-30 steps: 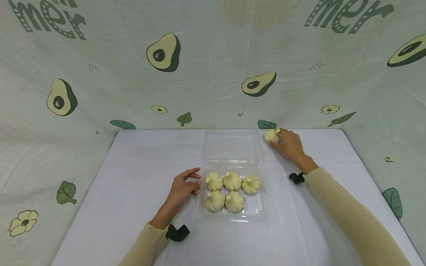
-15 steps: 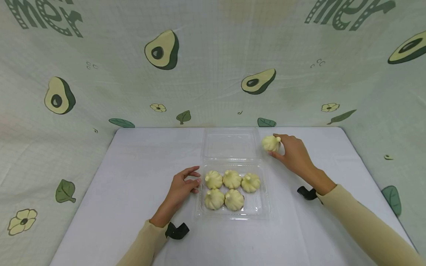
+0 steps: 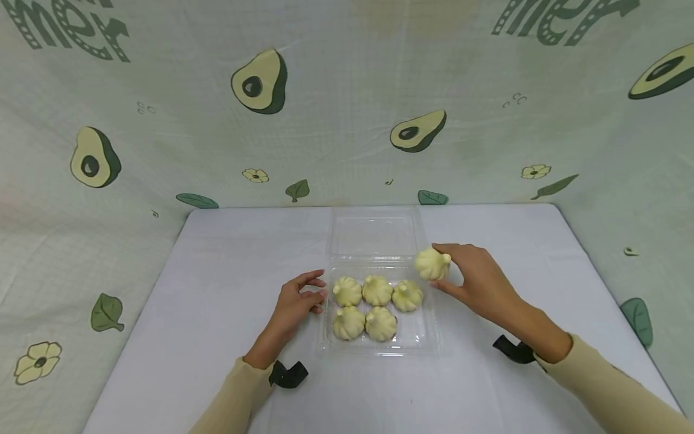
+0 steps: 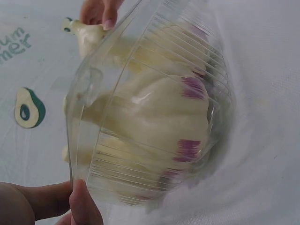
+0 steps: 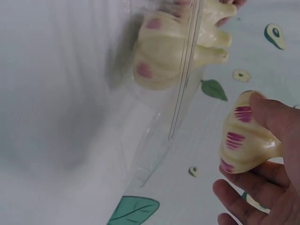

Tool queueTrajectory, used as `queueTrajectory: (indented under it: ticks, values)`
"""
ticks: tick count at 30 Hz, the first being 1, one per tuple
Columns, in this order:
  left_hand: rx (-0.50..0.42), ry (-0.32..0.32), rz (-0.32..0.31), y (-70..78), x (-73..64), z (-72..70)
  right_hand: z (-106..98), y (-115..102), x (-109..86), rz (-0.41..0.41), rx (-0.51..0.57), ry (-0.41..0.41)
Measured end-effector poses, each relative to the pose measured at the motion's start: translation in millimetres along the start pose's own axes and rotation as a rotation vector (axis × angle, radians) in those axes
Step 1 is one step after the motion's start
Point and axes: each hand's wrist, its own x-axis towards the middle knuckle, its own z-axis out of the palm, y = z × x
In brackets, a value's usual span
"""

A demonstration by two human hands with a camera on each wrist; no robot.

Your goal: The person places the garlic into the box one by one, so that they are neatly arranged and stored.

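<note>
My right hand (image 3: 482,286) pinches a garlic bulb (image 3: 432,264) between thumb and fingers, above the right rim of a clear plastic container (image 3: 420,334). In the right wrist view the held garlic bulb (image 5: 243,136) shows purple streaks. Several pale garlic bulbs (image 3: 376,291) sit inside the container, a row of three at the back and two in front. The front right spot holds none. My left hand (image 3: 293,307) is at the container's left side; in the left wrist view its thumb (image 4: 84,206) and a finger hold the rim.
The container's hinged lid (image 3: 374,235) lies open flat behind the base. A white cloth (image 3: 233,259) covers the table, and avocado-print fabric (image 3: 336,120) hangs behind and at the sides. Black wrist mounts (image 3: 288,375) sit on both wrists.
My right hand has brought the garlic bulb from the table's back right toward me and slightly left, to the container's right rim. The left hand stays in place.
</note>
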Motion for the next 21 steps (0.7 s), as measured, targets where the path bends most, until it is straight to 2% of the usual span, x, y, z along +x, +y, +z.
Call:
queueTrajectory:
  ticks: [10, 21]
  values:
    - [0.003, -0.012, 0.002, -0.4, -0.1, -0.9, 1.3, -21.2, -20.1, -0.078, 0.014, -0.053]
    - [0.004, -0.015, 0.003, -0.1, -0.4, -1.4, 12.3, -24.4, -31.7, -0.247, -0.004, -0.076]
